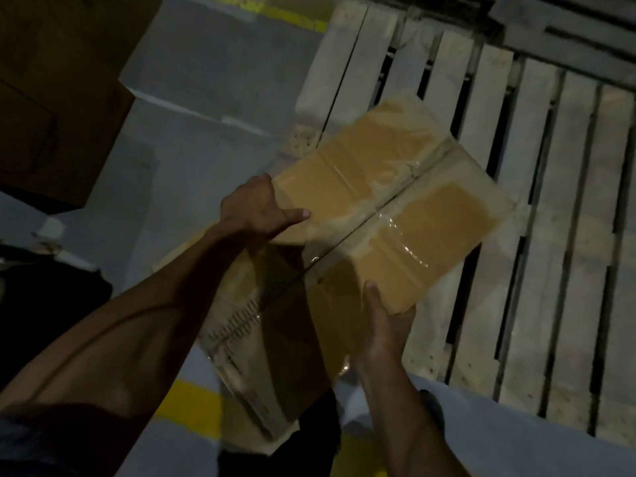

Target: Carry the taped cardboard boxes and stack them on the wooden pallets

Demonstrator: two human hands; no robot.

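A taped cardboard box [385, 208] is held between both of my hands, its top seam covered with clear tape. My left hand [256, 208] grips its left edge, thumb lying on the top face. My right hand [383, 325] clasps the near right corner from below. The box hangs tilted over the near left corner of a pale wooden pallet [537, 208], whose slats run away from me. Whether the box touches the slats is hidden by the box itself.
A second pallet [564, 32] lies beyond at the top right. A large brown cardboard box [58, 98] stands at the upper left on the grey floor [192, 108]. Yellow floor markings [192, 404] show near my feet and at the top.
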